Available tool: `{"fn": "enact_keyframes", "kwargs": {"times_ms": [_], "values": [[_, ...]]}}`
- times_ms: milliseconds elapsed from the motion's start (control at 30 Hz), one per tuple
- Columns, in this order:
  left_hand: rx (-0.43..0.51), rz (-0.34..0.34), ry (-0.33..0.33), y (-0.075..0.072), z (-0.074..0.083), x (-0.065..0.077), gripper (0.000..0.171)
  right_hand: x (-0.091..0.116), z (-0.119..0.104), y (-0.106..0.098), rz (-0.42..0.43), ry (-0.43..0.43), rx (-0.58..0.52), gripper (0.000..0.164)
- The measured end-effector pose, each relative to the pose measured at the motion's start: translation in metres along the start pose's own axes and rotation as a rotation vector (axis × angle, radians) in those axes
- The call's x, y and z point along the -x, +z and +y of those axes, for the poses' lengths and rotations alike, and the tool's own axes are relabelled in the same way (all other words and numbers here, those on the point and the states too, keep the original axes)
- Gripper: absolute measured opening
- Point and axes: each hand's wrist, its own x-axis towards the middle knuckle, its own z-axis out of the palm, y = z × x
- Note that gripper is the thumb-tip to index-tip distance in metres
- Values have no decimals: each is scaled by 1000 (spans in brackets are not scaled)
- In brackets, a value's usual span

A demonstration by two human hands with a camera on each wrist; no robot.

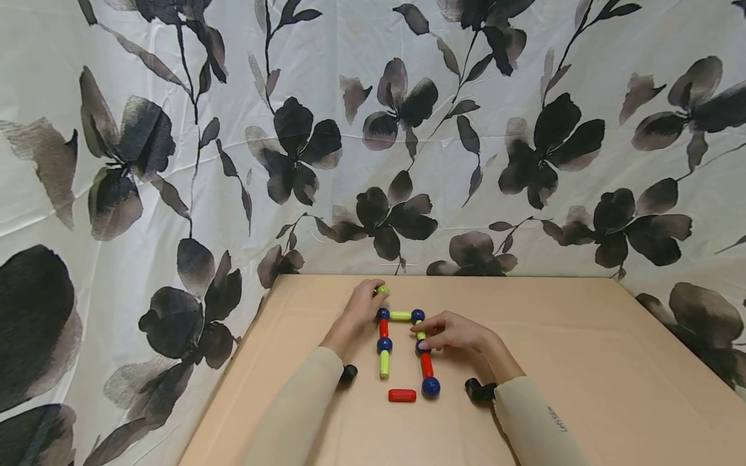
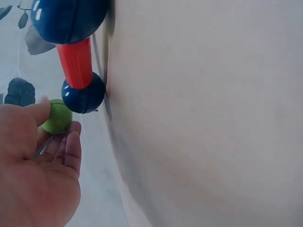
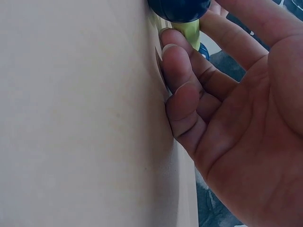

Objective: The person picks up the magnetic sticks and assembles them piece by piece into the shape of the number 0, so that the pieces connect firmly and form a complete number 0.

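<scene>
My left hand pinches a green ball between thumb and fingers, just beyond the far left corner of a frame of rods and balls. At that corner is a blue ball, joined to a red rod. My right hand holds the middle blue ball on the frame's right side, its fingers beside a yellow-green rod. A yellow-green rod links the two far corners. Nearer me on the right side are a red rod and a blue ball.
The left side ends in a yellow-green rod below a blue ball. A loose red rod lies on the tan table. Behind the table hangs a floral cloth. Dark wrist cameras are strapped to both wrists.
</scene>
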Motion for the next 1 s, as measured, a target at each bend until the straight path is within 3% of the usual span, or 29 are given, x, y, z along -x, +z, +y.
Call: {"fn": "enact_keyframes", "kwargs": {"times_ms": [433,700,1000], "values": [[143,75,-2,-16,-3,16,45,-1,-1,-1,-1,9,-21,42],[316,150,-47,-25,-9,29,38,-2,-2,-2,-13,2,-6,43],[412,78,-50,-36,-12,42,41,0,-1,-1,-13,7,1,43]]}}
